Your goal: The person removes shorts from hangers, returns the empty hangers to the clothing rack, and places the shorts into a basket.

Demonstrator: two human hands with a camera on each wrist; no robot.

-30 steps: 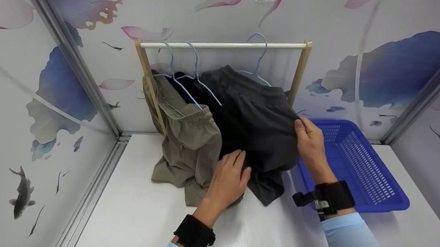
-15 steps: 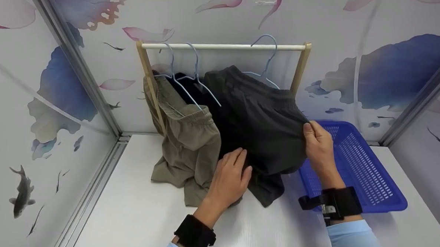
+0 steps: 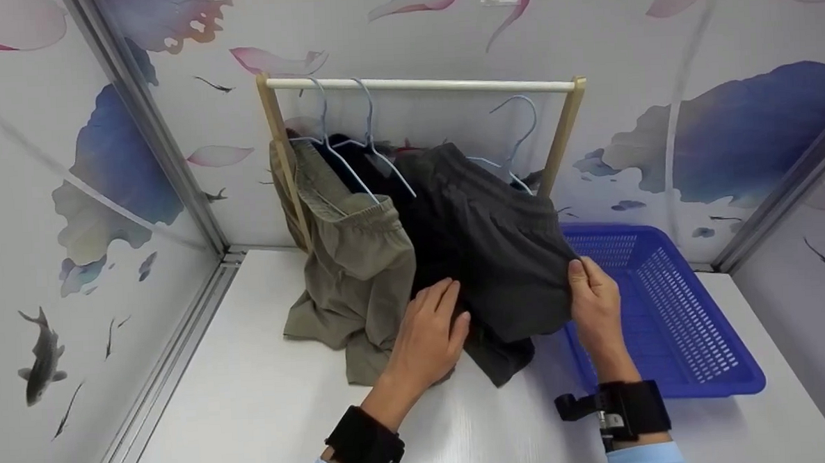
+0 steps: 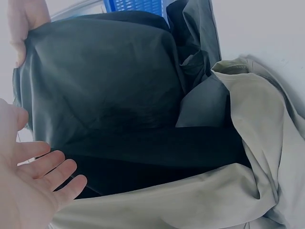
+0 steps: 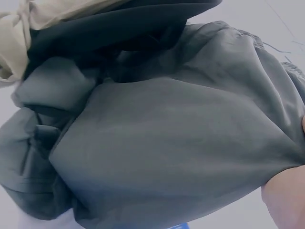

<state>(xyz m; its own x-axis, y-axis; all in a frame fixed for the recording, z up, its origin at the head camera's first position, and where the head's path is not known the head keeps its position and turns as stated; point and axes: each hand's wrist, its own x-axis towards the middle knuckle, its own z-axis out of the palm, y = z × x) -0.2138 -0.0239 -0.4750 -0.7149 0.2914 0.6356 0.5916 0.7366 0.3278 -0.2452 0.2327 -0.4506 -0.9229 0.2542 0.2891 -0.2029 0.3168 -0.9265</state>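
My right hand (image 3: 597, 303) pinches the side edge of dark grey shorts (image 3: 511, 262), which have an elastic waistband. Inside that waistband sits a light blue hanger (image 3: 533, 125); its hook stands below the rail, apart from it. My left hand (image 3: 427, 335) lies with relaxed fingers at the lower part of a black garment (image 3: 434, 251), between the grey shorts and khaki shorts (image 3: 365, 261). In the left wrist view, that hand's fingers (image 4: 52, 167) are spread and hold nothing. The right wrist view is mostly filled by grey cloth (image 5: 167, 143), pulled taut toward the thumb.
A small rack with a white rail (image 3: 434, 85) and wooden posts (image 3: 565, 134) stands against the back wall. The khaki and black garments hang from it on light blue hangers. A blue perforated basket (image 3: 746, 377) stands on the white table (image 3: 253, 419) at the right.
The grey shorts' hanger has come off the rail, shifting right and then down with the shorts. My right hand has moved right and downward, still gripping them. The left hand stays nearly still.
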